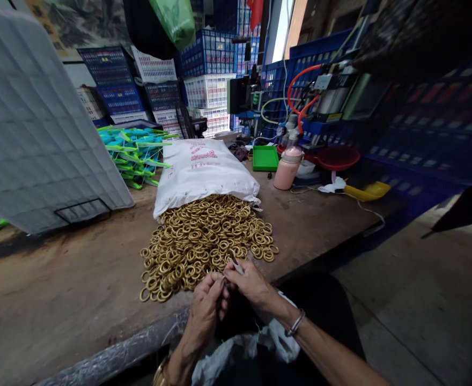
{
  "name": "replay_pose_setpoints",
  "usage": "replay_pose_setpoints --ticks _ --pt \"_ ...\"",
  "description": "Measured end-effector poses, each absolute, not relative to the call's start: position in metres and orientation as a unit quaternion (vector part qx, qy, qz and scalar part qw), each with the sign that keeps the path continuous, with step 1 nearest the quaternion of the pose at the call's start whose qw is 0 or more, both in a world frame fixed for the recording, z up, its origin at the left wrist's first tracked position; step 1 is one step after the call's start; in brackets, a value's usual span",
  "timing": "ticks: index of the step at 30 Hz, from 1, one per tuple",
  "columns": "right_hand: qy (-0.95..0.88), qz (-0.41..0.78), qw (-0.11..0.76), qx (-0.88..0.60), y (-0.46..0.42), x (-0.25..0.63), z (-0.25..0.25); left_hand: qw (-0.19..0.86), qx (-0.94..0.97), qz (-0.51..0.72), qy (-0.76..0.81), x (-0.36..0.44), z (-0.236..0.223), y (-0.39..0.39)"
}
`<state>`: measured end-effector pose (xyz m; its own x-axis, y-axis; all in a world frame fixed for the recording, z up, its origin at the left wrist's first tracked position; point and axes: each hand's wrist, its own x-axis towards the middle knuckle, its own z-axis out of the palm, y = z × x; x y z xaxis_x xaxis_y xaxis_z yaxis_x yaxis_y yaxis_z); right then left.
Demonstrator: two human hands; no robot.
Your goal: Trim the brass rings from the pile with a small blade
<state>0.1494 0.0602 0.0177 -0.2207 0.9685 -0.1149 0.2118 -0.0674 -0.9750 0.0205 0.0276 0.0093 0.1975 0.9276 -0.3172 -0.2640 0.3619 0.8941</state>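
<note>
My left hand [208,300] is closed in a pinch at the table's front edge, its fingertips meeting those of my right hand. What it grips is too small and hidden to name. My right hand [252,284] is closed around a small slim tool [238,267] with a pale body and a dark tip pointing up and left; its kind is unclear. Just beyond both hands lies a large heap of brass-coloured rings [204,236]. The heap spreads out of the mouth of a white sack [207,171] with red print, lying on its side.
On the brown table [99,300] stand a pink bottle [287,170], a green tray [265,158], a red dish [338,158] and a yellow scoop [368,191]. A big pale panel [51,123] leans at left beside green and blue pieces [137,150]. Stacked crates [207,53] fill the back.
</note>
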Motion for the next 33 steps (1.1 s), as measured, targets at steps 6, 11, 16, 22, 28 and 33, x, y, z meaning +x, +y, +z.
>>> replay_pose_setpoints --ticks 6,11,16,22,28,33 --pt "-0.610 0.486 0.336 -0.528 0.061 0.152 0.012 0.720 0.313 0.452 0.423 0.021 0.014 0.025" --pt "-0.724 0.317 0.251 -0.559 0.053 0.154 0.009 0.697 0.319 0.463 0.445 0.020 0.012 0.026" --pt "-0.770 0.253 0.156 -0.564 0.043 0.150 0.018 0.674 0.339 0.459 0.469 0.020 0.008 0.028" --pt "-0.784 0.207 0.153 -0.565 0.042 0.149 0.014 0.668 0.343 0.451 0.483 0.018 0.008 0.026" --pt "-0.780 0.203 0.135 -0.577 0.041 0.147 0.018 0.665 0.349 0.452 0.481 0.018 0.004 0.028" --pt "-0.774 0.215 0.134 -0.580 0.042 0.147 0.020 0.648 0.370 0.448 0.493 0.018 0.007 0.026"
